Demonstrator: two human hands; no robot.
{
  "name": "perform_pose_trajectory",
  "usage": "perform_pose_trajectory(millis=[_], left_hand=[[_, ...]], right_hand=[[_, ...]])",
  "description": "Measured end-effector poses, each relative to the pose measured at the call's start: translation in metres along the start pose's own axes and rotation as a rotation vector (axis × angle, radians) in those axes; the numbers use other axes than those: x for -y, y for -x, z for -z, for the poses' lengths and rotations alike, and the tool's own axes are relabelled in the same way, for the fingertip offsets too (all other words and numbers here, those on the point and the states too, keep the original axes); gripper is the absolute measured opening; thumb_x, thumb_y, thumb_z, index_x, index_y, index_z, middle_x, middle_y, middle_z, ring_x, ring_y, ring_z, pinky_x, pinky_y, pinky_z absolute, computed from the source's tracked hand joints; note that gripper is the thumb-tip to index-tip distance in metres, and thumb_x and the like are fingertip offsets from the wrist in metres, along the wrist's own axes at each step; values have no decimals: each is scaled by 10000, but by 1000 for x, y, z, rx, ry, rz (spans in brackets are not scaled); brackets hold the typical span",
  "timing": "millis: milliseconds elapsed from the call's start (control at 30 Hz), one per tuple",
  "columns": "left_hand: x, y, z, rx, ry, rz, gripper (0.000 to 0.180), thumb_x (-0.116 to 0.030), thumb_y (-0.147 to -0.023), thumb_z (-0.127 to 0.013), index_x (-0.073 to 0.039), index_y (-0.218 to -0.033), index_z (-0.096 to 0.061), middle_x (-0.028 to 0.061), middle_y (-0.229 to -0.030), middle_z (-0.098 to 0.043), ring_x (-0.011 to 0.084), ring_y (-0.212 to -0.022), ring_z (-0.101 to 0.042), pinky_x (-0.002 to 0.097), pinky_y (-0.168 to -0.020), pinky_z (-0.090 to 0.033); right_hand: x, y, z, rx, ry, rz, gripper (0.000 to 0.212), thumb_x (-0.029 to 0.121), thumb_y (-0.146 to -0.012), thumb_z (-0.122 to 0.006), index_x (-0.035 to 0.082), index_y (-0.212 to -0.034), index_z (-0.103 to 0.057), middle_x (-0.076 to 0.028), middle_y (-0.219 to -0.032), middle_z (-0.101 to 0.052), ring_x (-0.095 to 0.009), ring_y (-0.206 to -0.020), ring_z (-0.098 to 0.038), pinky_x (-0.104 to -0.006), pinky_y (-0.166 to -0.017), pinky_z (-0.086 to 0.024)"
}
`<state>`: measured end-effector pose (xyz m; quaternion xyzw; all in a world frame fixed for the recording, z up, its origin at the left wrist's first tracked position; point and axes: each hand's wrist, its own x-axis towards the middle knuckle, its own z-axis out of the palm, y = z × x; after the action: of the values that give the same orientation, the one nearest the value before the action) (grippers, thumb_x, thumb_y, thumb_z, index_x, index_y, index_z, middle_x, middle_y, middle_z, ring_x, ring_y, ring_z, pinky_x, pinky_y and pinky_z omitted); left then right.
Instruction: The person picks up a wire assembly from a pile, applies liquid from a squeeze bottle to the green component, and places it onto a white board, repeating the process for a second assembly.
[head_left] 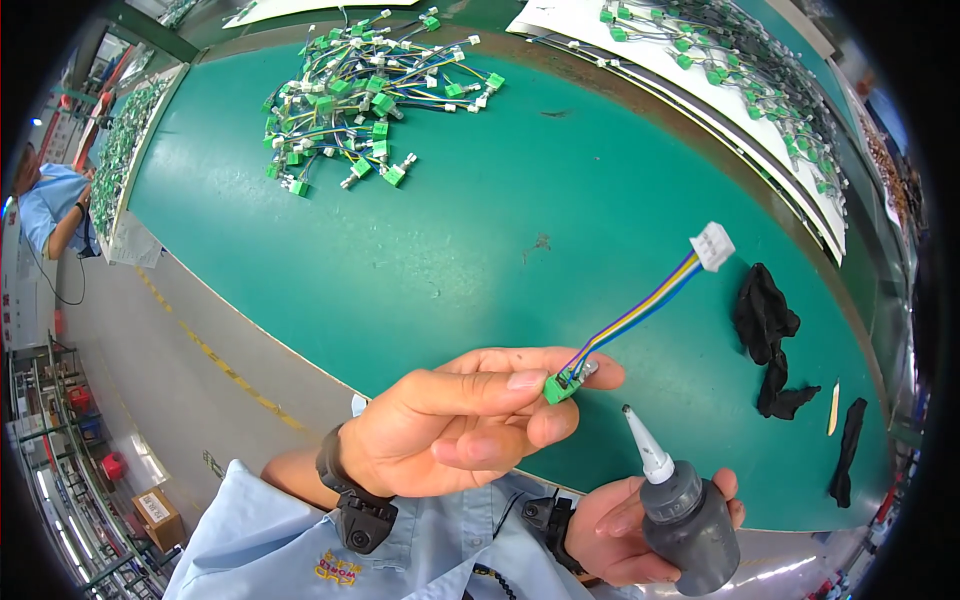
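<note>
Between the thumb and fingers of my left hand (470, 410) is a wire harness: a small green connector block (561, 388) with purple, yellow, white and blue wires (640, 310) rising to a white plug (712, 247). A clear or metallic part sticks out beside the green block, too small to make out. My right hand (620, 530) is wrapped round a dark squeeze bottle (690, 530), which tilts so its white cone nozzle (650, 445) points up and left. The dark nozzle tip is below and right of the green block, apart from it.
A pile of similar wire harnesses (375, 95) lies at the far left of the green table (440, 230). More rest on a white board (800, 180) at the far right. Black cloth pieces (765, 320) and a thin wooden stick (833, 408) lie at right. A co-worker (55, 205) is at far left.
</note>
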<state>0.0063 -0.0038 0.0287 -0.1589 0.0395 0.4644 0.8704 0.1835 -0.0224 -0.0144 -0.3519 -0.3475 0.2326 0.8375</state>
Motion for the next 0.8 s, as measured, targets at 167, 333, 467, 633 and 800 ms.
perform_pose_trajectory(millis=[167,333,467,633,800], left_hand=[[0,2,-8,-94,-418,-187,407,-109,-897,-489,72,-1217,-315,157,-832,-585,89,-489,-560,178,-420,-427],[5,4,-13,-335,-1173,-664,245,-54,-867,-539,41,-1068,-437,212,-890,-621,180,-657,-651,215,-502,-506],[5,5,-10,-364,-1381,-876,185,-5,-840,-567,31,-985,-459,227,-915,-619,198,-711,-656,239,-551,-535],[3,7,-7,-345,-1443,-937,196,8,-830,-576,38,-984,-459,227,-908,-616,208,-729,-656,250,-581,-545],[2,7,-5,-297,-1507,-952,202,15,-825,-579,47,-983,-458,220,-899,-612,224,-762,-658,260,-602,-550]], right_hand=[[3,1,-4,31,-100,-45,649,345,-864,-537,-57,-1279,-241,-258,-1304,-274,-128,-512,-440,-183,-527,-422],[0,-1,1,42,-201,-75,692,308,-825,-604,-68,-1273,-233,-268,-1300,-273,-135,-430,-427,-184,-490,-425],[1,-2,-3,110,-225,-85,710,310,-809,-626,-63,-1270,-235,-269,-1303,-269,-135,-433,-444,-183,-490,-428],[2,-4,-1,105,-196,-94,719,311,-798,-642,-61,-1266,-241,-268,-1311,-261,-135,-424,-448,-181,-493,-433],[2,-4,-1,127,-153,-103,715,319,-798,-639,-61,-1260,-247,-269,-1315,-257,-129,-425,-446,-180,-498,-433]])
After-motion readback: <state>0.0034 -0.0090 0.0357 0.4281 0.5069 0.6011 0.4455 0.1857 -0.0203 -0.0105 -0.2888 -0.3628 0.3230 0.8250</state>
